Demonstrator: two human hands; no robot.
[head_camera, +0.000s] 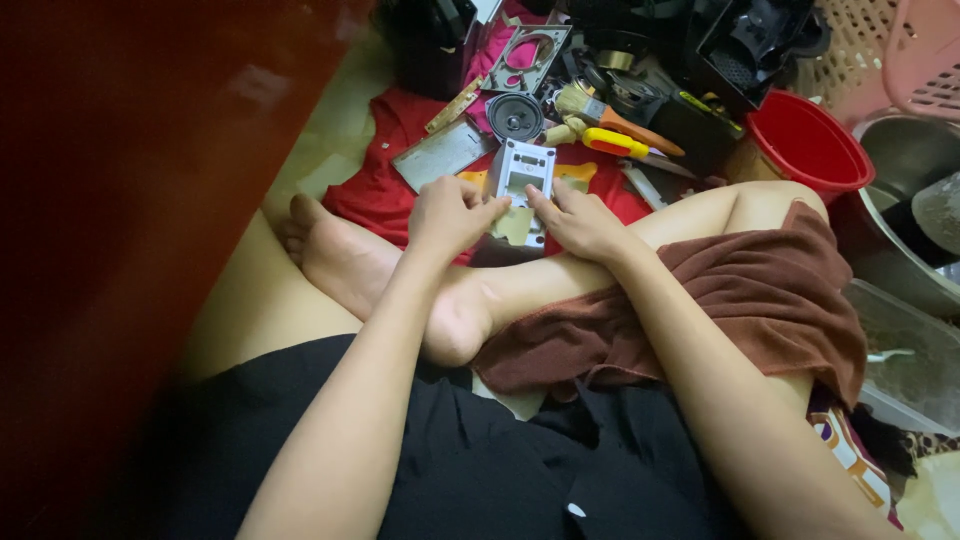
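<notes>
Between the 2 hands, on a red cloth (385, 185) over the floor, lies 1 white plastic frame plate (523, 180), flat, its long axis running from 6 to 12 o'clock, its far end pointing away from the person. The left hand (448, 215) curls at its 8 o'clock edge, fingers bent together and touching the plate's near corner; whether they pinch it I cannot tell. The right hand (582, 222) lies at 4 o'clock, fingers together, fingertips (535, 197) pressing on the plate's lower part beside a pale yellowish patch (516, 226).

At 12 o'clock sits 1 round black speaker (515, 116); at 10 o'clock 1 grey metal panel (441, 152); at 1 o'clock 1 yellow-handled tool (615, 142) and 1 orange-handled brush (612, 116). At 2 o'clock stands 1 red bucket (808, 143). The person's crossed bare legs, with 1 foot (345, 262) at 7 o'clock and a brown towel (745, 300) over the right thigh, lie just below the plate.
</notes>
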